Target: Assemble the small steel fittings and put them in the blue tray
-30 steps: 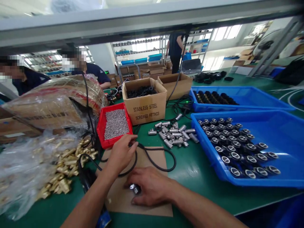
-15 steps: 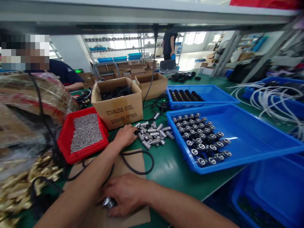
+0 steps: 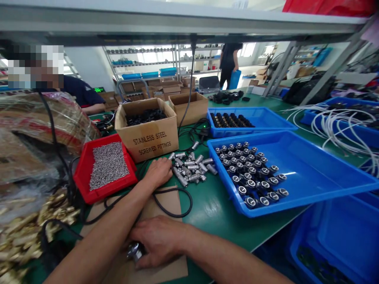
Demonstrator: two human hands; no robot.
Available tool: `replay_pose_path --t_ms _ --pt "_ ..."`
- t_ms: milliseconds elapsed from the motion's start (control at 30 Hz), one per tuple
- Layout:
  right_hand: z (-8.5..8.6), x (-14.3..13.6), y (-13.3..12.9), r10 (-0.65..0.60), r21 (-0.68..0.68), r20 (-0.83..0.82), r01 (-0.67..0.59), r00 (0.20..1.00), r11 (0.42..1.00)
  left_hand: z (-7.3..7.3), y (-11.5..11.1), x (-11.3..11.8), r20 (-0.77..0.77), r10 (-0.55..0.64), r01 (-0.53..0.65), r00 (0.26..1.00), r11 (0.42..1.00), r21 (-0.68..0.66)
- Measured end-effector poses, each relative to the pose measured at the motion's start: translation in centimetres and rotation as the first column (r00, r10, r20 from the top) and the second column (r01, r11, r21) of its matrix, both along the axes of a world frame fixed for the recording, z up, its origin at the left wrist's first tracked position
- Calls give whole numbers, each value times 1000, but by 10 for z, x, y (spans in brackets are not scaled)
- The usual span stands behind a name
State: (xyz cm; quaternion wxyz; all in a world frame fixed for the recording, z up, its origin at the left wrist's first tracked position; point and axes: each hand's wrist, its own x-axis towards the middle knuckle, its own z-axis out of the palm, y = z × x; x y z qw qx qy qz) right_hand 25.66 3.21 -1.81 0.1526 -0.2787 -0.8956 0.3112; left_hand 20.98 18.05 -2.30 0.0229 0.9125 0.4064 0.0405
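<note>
My right hand [image 3: 161, 240] is closed around a shiny chrome metal fitting [image 3: 134, 251], low over a flat piece of cardboard [image 3: 174, 262]. The fitting's lower part is hidden by the fingers. My left hand [image 3: 159, 172] reaches past it to the left edge of a heap of small silver metal cylinders [image 3: 192, 167]. Its fingers are curled down and pressed together, and whatever lies under them is hidden. A black cable [image 3: 189, 203] loops over the cardboard beside my left forearm.
A red bin [image 3: 79, 175] of small metal pieces stands left, near brass parts [image 3: 17, 240]. Behind are cardboard boxes [image 3: 154, 138]. On the right, a blue tray [image 3: 310, 169] holds rows of chrome-topped fittings [image 3: 251, 183]. A co-worker [image 3: 78, 92] sits across; another person [image 3: 229, 59] stands farther back.
My left hand has shifted slightly right at the heap, its fingers more curled under. My right hand keeps the fitting, now tilted a little differently. The far person has moved right.
</note>
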Motion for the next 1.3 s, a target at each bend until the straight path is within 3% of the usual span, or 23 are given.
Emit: replay_pose_path --t_ms 133,267,400,500,667,967,1100,1300 --pt "-5 -1 -2 -25 -22 -74 24 997 999 19 -15 -13 104 104 -110 989 992 56" --pt "-12 -6 -3 -129 -64 -115 123 985 990 47 -39 -65 179 221 -231 959 972 38" --pt "-16 -11 -1 -284 -155 -131 263 950 952 63 -84 -130 345 294 -218 892 946 -241" --pt "-17 -14 0 -311 -214 -116 282 943 935 57 -118 -158 275 327 -200 904 893 -403" --pt "-21 -17 1 -329 -262 -117 290 937 920 33 -144 -163 212 312 -173 926 850 -497" --pt "-25 -17 7 -323 -311 -130 271 937 911 13 -146 -166 248 316 -163 916 857 -490" --pt "-24 -19 7 -330 -319 -102 283 939 904 11 -149 -169 262 346 -185 901 852 -491" --pt "-25 -18 7 -335 -339 -97 286 937 896 20 -151 -174 309 383 -167 871 821 -547"
